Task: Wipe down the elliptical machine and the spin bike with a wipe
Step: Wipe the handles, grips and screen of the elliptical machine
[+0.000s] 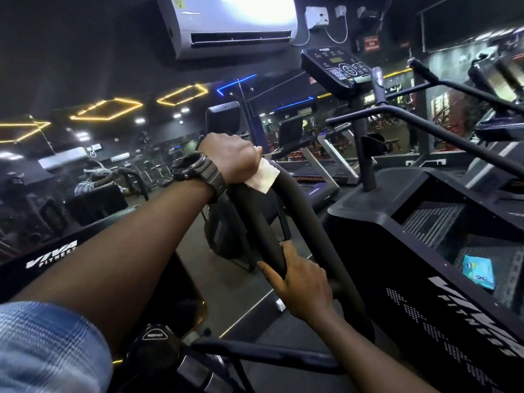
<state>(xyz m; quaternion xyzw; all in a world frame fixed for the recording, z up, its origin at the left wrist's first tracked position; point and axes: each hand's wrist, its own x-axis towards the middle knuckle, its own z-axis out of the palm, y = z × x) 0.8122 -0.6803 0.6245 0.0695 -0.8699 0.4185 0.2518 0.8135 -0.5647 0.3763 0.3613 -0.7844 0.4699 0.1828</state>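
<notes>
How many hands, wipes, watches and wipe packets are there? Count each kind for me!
Hands: 2, left hand and right hand, both on the black handlebar
Wipes: 1, white wipe under the left hand
Watches: 1, black watch
Wipe packets: 1, blue packet
Total: 5

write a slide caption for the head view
Left hand presses a white wipe on the curved black handlebar while the right hand grips it lower down.

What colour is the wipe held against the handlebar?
White, seen in the head view: the wipe sits under the left hand on the black handlebar.
</notes>
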